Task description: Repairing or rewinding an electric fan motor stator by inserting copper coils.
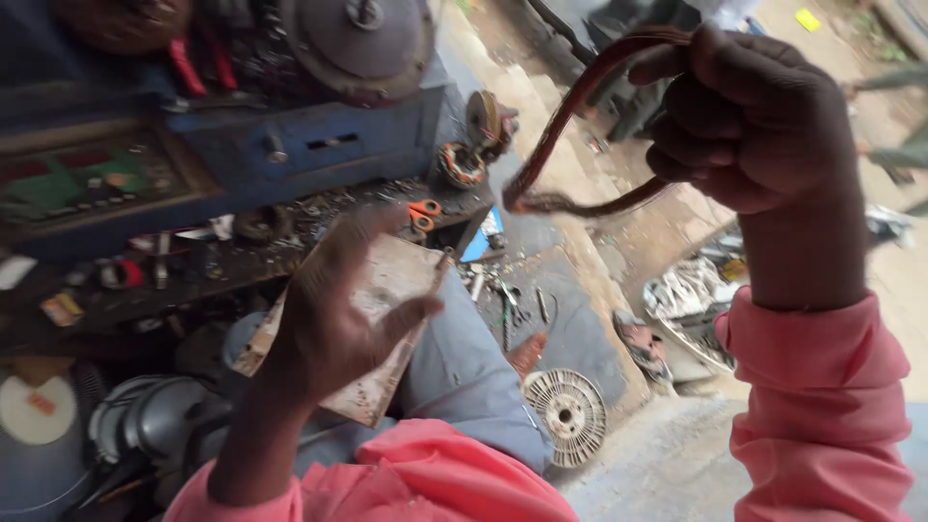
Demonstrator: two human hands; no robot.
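Setting: a cluttered repair workshop, with a dusty concrete floor [580, 193] and a low blue workbench [319, 145] strewn with small parts.

Right hand [749, 121]: raised well above the board on our lap, fingers curled shut around a looped bundle of copper wire [570, 126]. We judge it is lifted so the loop hangs free and its shape can be looked over.

Left hand [333, 309]: fingers spread wide, gripping nothing, hovering just over the board; the picture is blurred, so we cannot tell whether it touches.

Board [387, 290]: a worn, flat wooden piece resting tilted across our knee, seemingly serving as a small work surface.

Beyond the board: orange-handled scissors [422, 213] on the bench edge just above it; a round slotted metal disc [565, 411] on the floor to its lower right; a dark round housing [155, 420] to its lower left; a sandal [640, 343] further right.
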